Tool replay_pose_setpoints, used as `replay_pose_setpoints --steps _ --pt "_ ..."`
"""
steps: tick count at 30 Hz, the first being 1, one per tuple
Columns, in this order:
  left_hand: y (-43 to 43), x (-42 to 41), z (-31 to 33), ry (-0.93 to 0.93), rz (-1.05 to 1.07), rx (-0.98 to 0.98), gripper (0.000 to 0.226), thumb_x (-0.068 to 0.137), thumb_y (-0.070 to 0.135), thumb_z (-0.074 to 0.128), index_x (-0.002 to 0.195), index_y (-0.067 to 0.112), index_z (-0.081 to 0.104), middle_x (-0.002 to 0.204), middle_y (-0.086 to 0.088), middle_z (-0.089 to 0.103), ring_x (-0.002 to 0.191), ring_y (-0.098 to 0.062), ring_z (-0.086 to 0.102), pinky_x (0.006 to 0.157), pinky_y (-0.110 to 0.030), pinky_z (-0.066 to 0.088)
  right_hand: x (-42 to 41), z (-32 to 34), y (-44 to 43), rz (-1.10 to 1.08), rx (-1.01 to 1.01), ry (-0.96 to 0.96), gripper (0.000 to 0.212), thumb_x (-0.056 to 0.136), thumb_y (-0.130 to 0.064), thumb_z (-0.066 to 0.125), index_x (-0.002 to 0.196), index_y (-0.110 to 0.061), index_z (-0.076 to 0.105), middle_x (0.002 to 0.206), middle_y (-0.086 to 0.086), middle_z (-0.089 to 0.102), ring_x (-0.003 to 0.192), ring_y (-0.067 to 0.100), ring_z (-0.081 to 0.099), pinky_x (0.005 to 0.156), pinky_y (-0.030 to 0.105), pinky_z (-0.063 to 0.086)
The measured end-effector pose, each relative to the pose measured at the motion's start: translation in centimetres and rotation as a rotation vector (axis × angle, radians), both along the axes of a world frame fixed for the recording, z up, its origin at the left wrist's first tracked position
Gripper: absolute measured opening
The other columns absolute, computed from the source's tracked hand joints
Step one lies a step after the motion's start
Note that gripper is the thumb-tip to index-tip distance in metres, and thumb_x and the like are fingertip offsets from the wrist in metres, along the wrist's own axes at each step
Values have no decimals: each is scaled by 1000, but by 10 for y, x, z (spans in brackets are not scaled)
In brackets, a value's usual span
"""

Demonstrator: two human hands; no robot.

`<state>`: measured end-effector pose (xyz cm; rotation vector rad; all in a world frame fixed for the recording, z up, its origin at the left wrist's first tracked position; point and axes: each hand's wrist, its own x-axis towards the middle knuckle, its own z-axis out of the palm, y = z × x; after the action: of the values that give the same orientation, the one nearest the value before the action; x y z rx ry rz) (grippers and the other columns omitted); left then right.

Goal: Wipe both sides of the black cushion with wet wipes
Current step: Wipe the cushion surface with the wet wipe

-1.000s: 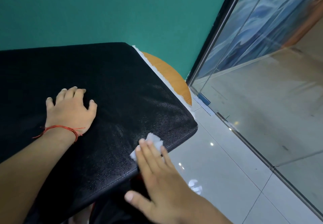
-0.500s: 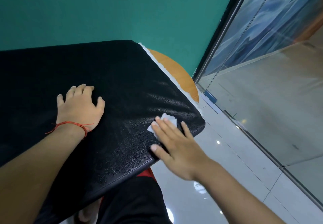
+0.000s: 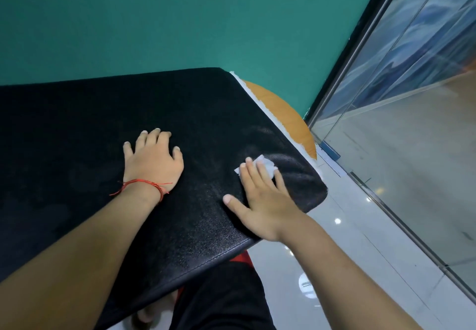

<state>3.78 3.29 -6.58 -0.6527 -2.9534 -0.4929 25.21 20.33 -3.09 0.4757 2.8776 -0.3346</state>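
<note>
Since a second ago the right hand (image 3: pixel 262 201) has slid the wet wipe (image 3: pixel 268 166) away from the near edge of the black cushion (image 3: pixel 206 113), further in towards its right-hand end. The left hand (image 3: pixel 153 159) has kept its place on the middle of the cushion.

Right now the right hand lies flat, its fingers straight and slightly spread. The fingertips press the small crumpled white wipe down onto the cushion's top face, and the thumb is stretched out to the side. Nothing is gripped, only pressed. The wipe sits near the cushion's rounded near-right corner, and part of it pokes out past the fingertips.

The left hand is also open, palm down on the cushion with its fingers resting on the surface. A red string bracelet (image 3: pixel 144 183) is tied round that wrist.

The cushion spreads across the left and middle of the view, top face up. A ragged white strip (image 3: pixel 270 114) runs along its right edge. Just beyond that edge shows part of a round wooden table (image 3: pixel 291 121). A green wall (image 3: pixel 180 15) stands behind, a glass panel (image 3: pixel 412 136) is at the right, and a glossy tiled floor (image 3: pixel 347 239) lies below.
</note>
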Motion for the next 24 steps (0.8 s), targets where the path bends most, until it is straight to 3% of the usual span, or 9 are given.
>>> replay_pose_setpoints --steps 5,8,10,15,24 --pt "-4 -3 0 -44 6 66 50 103 35 40 152 25 47 166 2 37 157 -24 23 126 -60 14 3 -1 -109 346 -93 78 95 101 -77 26 170 -19 -6 175 -4 -22 156 11 -33 129 53 -13" --pt "-3 -4 -1 -50 -4 99 49 103 28 40 151 26 47 166 3 37 158 -23 22 126 -59 12 29 -6 -131 451 -120 96 93 103 -74 33 170 -19 -1 176 -7 -19 157 8 -30 129 53 -12" --pt "-4 -4 -1 -47 -9 107 49 103 26 39 151 26 47 166 2 37 158 -23 22 127 -59 12 39 -5 -126 446 -125 112 89 103 -73 33 171 -24 2 176 -12 -15 158 5 -24 129 55 -9" --pt "-5 -4 -2 -45 -17 117 49 103 21 39 151 25 46 167 2 36 158 -25 20 127 -59 10 24 0 -80 331 -7 24 81 105 -73 20 169 -31 -8 173 -17 -24 155 0 -30 129 52 -12" --pt "-3 -2 0 -31 3 174 53 103 16 40 155 21 42 166 1 36 159 -23 19 129 -55 8 -110 -9 -31 156 -24 -5 79 103 -73 14 169 -35 -9 174 -14 -23 158 8 -28 128 54 -16"
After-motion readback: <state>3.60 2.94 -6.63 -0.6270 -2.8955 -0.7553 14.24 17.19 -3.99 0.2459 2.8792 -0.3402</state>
